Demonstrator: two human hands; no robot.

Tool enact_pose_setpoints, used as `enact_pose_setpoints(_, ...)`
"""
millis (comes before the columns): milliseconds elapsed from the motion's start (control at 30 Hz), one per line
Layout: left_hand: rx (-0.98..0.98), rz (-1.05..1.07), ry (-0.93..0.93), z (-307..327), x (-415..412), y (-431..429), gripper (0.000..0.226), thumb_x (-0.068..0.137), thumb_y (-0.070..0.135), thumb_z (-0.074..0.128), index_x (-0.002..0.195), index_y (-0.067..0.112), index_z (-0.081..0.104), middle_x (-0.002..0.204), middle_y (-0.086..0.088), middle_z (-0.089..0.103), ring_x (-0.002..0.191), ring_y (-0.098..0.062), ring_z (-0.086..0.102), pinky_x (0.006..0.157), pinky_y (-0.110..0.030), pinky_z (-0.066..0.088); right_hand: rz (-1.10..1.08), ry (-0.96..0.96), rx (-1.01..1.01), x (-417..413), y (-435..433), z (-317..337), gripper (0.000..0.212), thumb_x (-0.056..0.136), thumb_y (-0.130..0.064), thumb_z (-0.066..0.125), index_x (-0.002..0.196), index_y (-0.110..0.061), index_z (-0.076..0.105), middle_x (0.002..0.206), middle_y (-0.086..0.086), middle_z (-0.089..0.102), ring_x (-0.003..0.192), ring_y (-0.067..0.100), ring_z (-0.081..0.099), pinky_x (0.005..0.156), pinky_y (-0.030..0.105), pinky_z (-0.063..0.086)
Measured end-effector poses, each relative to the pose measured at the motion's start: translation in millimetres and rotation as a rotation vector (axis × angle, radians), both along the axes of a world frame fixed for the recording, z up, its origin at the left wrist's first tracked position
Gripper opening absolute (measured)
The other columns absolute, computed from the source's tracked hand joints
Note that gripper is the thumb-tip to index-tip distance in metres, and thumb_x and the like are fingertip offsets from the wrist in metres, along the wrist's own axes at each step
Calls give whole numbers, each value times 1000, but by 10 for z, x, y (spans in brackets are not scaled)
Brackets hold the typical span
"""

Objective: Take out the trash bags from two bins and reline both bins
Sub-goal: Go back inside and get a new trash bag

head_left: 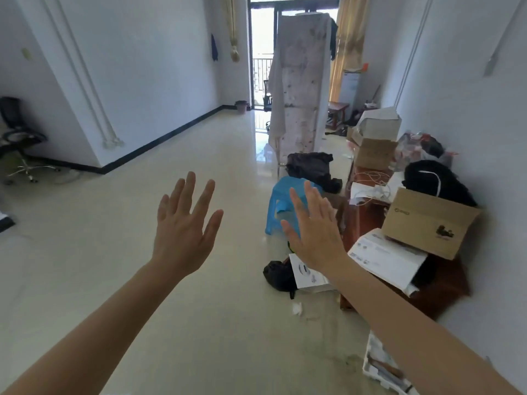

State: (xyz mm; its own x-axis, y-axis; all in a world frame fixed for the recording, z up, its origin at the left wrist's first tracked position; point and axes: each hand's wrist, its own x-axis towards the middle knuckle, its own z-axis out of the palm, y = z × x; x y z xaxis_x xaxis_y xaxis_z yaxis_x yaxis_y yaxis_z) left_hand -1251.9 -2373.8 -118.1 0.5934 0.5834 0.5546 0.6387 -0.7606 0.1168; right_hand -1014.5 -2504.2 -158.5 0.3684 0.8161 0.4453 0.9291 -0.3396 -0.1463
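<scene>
**Nothing begun yet: both hands empty, the bin far down the room**

Both hands are raised in front of the person. The left hand [182, 232] is spread wide, fingers straight and apart, with nothing in it; it hovers over bare floor to the left of the blue stool [281, 195]. The right hand [312, 232] is flat, fingers straight and closer together, also empty. It hangs in front of the stool and hides its near right corner, touching nothing as far as I can tell.

The only bin [241, 106] I can find is a small pinkish one, well beyond the stool and to its left, against the far wall. It is too small to tell whether it has a bag in it. I see no second bin and no fresh liners.

Right of the stool is a table [368, 220] heaped with boxes and papers. On the floor on the near side of the stool lies a crumpled black thing [275, 273], which may or may not be a bag.

I judge the job to be at its very start. No bag is out and no bin is relined. Reaching that bin, finding the other, pulling both bags and fitting new ones are all left to do.
</scene>
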Motion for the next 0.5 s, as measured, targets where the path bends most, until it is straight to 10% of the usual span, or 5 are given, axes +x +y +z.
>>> enact_pose_setpoints(500, -104, -1, 34, -184, 1444, 3612, 62, 101, 53, 21, 156, 24, 20, 163, -11, 14, 150, -33, 16, 116, -56, 21, -53, -13, -45, 1713, 3387, -149, 74, 101, -49, 42, 160, -22, 6, 167, 10, -7, 154, 31, -1, 124, 47, 4)
